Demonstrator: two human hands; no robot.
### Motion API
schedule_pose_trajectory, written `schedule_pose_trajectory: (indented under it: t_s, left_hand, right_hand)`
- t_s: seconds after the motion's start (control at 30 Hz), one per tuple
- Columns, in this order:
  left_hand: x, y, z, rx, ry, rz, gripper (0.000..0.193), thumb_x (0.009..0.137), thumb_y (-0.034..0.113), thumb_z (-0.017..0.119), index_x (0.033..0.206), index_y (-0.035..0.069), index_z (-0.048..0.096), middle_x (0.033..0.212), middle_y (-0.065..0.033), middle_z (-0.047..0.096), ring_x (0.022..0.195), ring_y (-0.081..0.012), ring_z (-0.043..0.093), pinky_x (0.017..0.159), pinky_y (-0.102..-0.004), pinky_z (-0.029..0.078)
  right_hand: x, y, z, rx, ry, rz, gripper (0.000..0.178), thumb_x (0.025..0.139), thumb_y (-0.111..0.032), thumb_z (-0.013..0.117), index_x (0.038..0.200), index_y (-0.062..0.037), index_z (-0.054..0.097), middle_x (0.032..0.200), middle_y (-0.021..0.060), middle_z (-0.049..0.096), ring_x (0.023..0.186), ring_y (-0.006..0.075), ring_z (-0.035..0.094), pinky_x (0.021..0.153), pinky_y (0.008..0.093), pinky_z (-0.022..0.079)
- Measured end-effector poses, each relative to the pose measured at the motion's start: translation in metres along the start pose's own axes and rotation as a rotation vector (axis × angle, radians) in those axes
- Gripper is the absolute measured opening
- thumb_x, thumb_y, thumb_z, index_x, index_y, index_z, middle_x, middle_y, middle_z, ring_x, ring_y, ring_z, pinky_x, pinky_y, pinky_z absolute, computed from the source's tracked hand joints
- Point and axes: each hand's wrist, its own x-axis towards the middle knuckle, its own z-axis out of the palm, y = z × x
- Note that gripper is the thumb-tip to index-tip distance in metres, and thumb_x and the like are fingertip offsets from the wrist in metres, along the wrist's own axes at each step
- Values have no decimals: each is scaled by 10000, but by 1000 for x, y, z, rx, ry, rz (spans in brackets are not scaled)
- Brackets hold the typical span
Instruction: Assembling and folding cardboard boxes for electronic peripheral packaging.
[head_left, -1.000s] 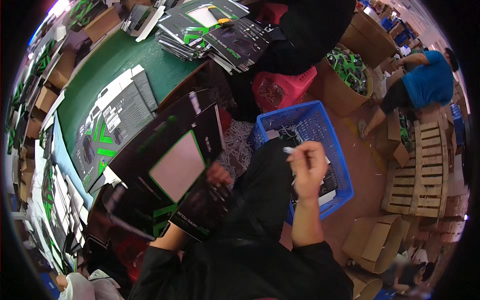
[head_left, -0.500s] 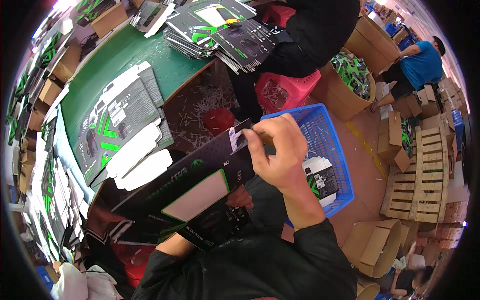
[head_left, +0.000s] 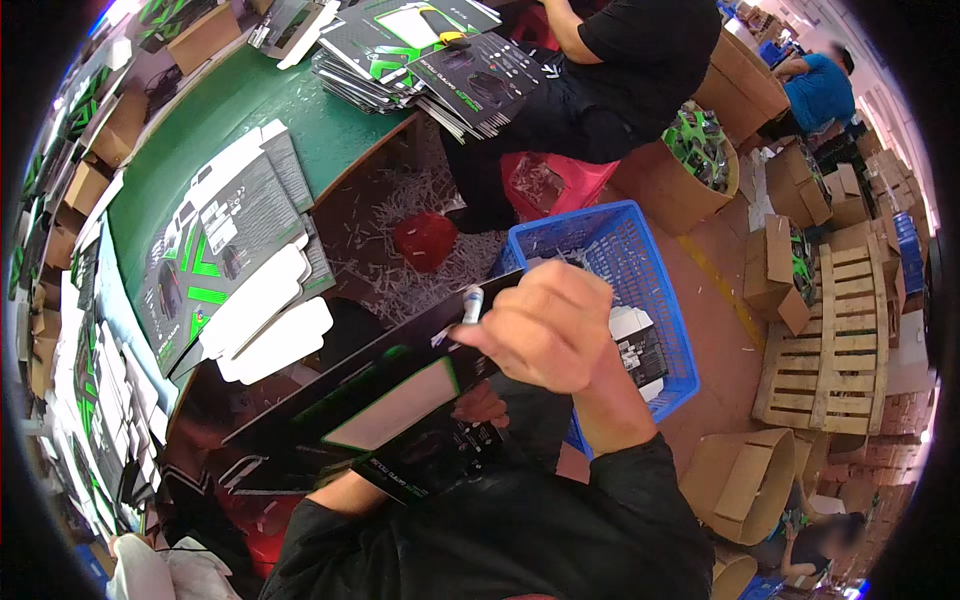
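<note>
A flat, glossy black printed box blank (head_left: 320, 400) is tilted up in front of me, with a green-edged pale panel on its face. My right hand (head_left: 548, 325) is closed at its far right edge. Between thumb and fingers is a small curled pale strip (head_left: 473, 304), like film or a sticker, with a purplish bit beside it on the blank. A reflection of a hand shows in the glossy face. My left forearm (head_left: 350, 493) runs up behind the blank, which hides that hand and its fingers.
A blue basket (head_left: 683, 345) with printed cartons stands on the right. The green table (head_left: 240, 95) bears flat box blanks (head_left: 225, 235) and a stack with a yellow-black cutter (head_left: 445, 27). Paper shreds litter the floor. A co-worker (head_left: 640, 75) sits beyond; a wooden pallet (head_left: 825, 340) lies farther right.
My right hand has turned over and moved slightly down from the blank's corner, and the strip now stands curled up at its fingers. The view has shifted a little.
</note>
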Motion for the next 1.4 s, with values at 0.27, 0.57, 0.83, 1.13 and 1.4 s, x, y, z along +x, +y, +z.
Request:
schedule_pose_trajectory:
  t_s: [0.27,0.57,0.83,1.13,1.4]
  left_hand:
    - [-14,-3,3,-66,-45,56,267,1029,301,499,781,207,520,698,112,554,753,-62,473,870,-280,334]
    - [0,-6,3,-48,-231,-55,295,1029,342,501,763,214,524,681,121,549,754,-53,469,867,-272,328]
    - [-5,2,11,-8,-156,-139,173,1017,242,535,852,225,583,798,128,628,825,-47,514,927,-296,309]
    - [-6,2,11,-24,-175,-144,187,1015,252,536,835,229,582,792,127,625,821,-52,513,925,-298,311]
    - [-8,-14,11,-42,-129,-26,301,1011,329,554,727,233,526,684,144,557,726,-36,476,827,-255,332]
  right_hand:
    - [-21,-22,-15,12,-60,-65,251,672,-102,794,843,-84,611,758,46,638,642,191,557,530,314,450]
    - [-31,-13,-4,-141,70,405,177,819,8,776,880,-15,611,754,76,631,632,188,560,505,279,430]
    - [-35,-16,0,-122,98,468,205,784,36,780,891,-24,615,771,66,643,630,215,569,557,312,438]
    - [-35,-12,6,-100,121,397,187,825,1,779,909,-6,612,784,86,638,671,190,568,568,274,440]
    - [-39,-11,3,-90,47,476,214,796,-12,806,886,-22,612,774,86,632,639,197,557,552,281,435]
